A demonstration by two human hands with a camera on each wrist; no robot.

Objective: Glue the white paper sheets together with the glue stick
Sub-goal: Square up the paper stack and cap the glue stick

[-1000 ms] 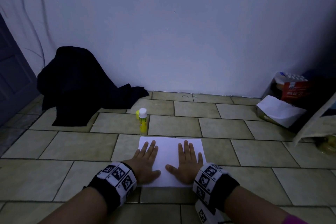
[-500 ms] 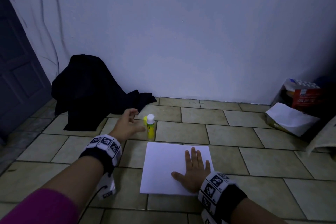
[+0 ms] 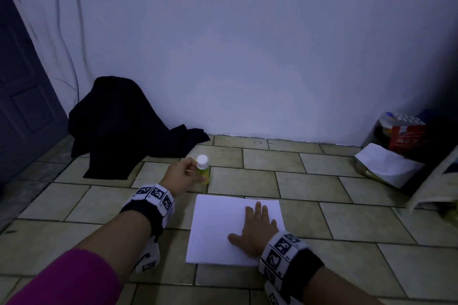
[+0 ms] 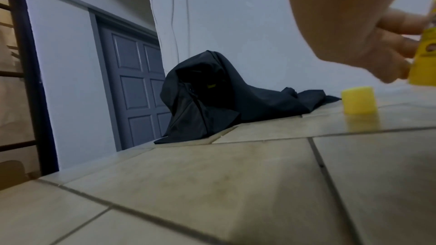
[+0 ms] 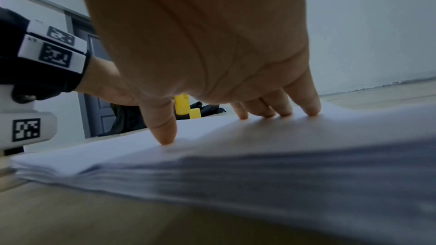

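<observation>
Tiled floor (image 3: 309,176) by a plain wall, nothing fancy. Left hand (image 3: 182,176) has its fingers wrapped round the yellow glue stick (image 3: 203,168) just past the paper's far left corner; its yellow cap (image 4: 358,100) sits loose beside it. Right hand (image 3: 257,230) lies flat, fingers straight, pinning the white paper stack (image 3: 213,230). Stick's probably light and stiff, so grab mid-barrel. Paper's floppy and likely slides on tile. Plenty of bare floor around; dark cloth pile (image 3: 124,124) well off left.

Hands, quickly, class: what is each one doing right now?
Left hand: fingers curled round the glue stick, gripping it.
Right hand: open, pressed flat on the white paper sheets.
</observation>
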